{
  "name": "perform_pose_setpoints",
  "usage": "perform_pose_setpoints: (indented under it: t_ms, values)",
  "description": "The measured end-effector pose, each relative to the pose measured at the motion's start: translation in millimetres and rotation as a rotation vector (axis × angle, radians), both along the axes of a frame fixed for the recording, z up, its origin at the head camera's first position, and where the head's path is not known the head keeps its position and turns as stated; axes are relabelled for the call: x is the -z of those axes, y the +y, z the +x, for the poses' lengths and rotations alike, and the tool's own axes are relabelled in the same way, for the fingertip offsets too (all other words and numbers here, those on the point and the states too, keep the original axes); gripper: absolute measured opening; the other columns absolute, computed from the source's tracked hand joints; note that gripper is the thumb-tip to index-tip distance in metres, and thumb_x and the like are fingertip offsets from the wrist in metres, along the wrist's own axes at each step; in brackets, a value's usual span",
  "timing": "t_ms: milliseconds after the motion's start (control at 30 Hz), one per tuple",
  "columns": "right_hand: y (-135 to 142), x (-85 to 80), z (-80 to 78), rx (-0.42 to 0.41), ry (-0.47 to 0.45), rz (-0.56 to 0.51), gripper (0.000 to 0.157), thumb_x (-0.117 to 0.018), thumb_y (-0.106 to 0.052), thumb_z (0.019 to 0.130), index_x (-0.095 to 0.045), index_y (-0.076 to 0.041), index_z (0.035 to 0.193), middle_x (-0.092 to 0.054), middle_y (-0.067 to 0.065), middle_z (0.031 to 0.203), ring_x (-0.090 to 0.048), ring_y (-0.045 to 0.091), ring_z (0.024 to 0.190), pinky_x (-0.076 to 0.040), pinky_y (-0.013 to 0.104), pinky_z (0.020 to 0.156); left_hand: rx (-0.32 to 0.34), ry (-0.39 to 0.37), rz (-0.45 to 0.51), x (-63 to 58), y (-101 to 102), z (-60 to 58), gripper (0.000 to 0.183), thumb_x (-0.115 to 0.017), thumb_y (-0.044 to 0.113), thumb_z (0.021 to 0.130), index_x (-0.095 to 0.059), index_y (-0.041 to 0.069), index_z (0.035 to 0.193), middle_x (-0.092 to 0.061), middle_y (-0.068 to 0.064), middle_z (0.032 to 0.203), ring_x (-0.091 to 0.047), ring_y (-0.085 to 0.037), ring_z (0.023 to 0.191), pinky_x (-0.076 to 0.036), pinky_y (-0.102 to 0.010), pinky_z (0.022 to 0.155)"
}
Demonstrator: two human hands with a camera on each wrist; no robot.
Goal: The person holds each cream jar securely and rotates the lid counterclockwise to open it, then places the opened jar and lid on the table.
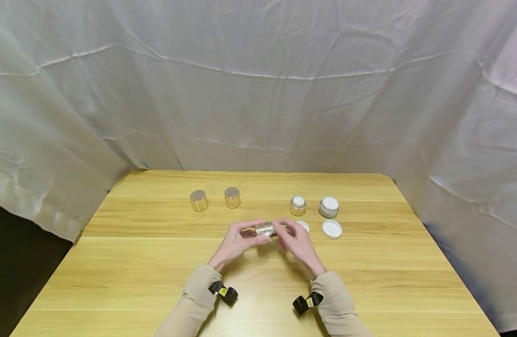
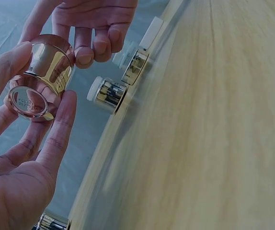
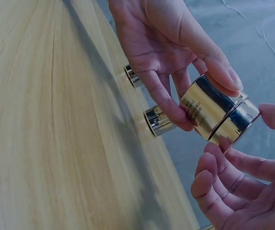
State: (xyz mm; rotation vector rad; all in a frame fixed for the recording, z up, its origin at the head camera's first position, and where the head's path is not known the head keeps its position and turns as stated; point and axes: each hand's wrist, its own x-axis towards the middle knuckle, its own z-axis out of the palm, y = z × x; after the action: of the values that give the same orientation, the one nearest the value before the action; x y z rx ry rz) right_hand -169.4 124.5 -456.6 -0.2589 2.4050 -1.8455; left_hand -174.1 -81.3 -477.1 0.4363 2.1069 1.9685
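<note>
Above the middle of the table, both hands hold a shiny gold jar (image 1: 264, 229) tilted on its side, its lid on the right-hand end. My left hand (image 1: 236, 242) grips the jar's body between thumb and fingers. At the other end, my right hand (image 1: 297, 242) pinches the gold lid (image 3: 243, 123) with thumb and fingertips. Small print shows on the jar's base (image 2: 28, 101) in the left wrist view. A narrow seam runs between lid and body in the right wrist view; whether the lid is tight I cannot tell.
Two gold-lidded jars (image 1: 198, 201) (image 1: 232, 198) stand at the back left. Back right are a gold jar (image 1: 298, 210) and a wider silvery jar (image 1: 328, 213), both with white tops. A white round lid (image 1: 332, 229) lies before them; another (image 1: 304, 225) is partly behind my right hand.
</note>
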Motion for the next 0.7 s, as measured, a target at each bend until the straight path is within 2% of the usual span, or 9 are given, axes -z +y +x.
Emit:
perform_pose_setpoints:
  t_ms: [267, 467, 700]
  values:
    - [0.2, 1.0, 0.4, -0.011, 0.028, 0.001, 0.034, -0.061, -0.022, 0.1, -0.063, 0.004, 0.122, -0.067, 0.028, 0.081, -0.058, 0.015, 0.06, -0.055, 0.029, 0.056, -0.003, 0.003, 0.001, 0.6, -0.1, -0.5, 0.055, -0.079, 0.018, 0.086, -0.061, 0.006, 0.136, -0.068, -0.024, 0.127, -0.07, -0.02, 0.101, -0.06, -0.036, 0.092]
    - [0.3, 1.9, 0.0, -0.021, 0.034, 0.008, 0.032, -0.059, -0.017, 0.1, -0.061, 0.003, 0.125, -0.068, 0.025, 0.088, -0.062, 0.019, 0.067, -0.06, 0.034, 0.063, -0.007, -0.005, -0.003, 0.8, 0.0, -0.9, 0.055, -0.08, 0.016, 0.085, -0.061, 0.006, 0.136, -0.068, -0.023, 0.127, -0.07, -0.019, 0.1, -0.06, -0.035, 0.092]
    - [-1.4, 1.6, 0.9, 0.003, 0.02, 0.028, 0.038, -0.058, -0.026, 0.102, -0.062, 0.0, 0.129, -0.066, 0.024, 0.086, -0.059, 0.018, 0.064, -0.056, 0.029, 0.059, -0.011, 0.0, -0.004, 1.7, 0.5, -1.6, 0.055, -0.08, 0.017, 0.086, -0.061, 0.007, 0.136, -0.068, -0.023, 0.127, -0.07, -0.02, 0.102, -0.06, -0.034, 0.092]
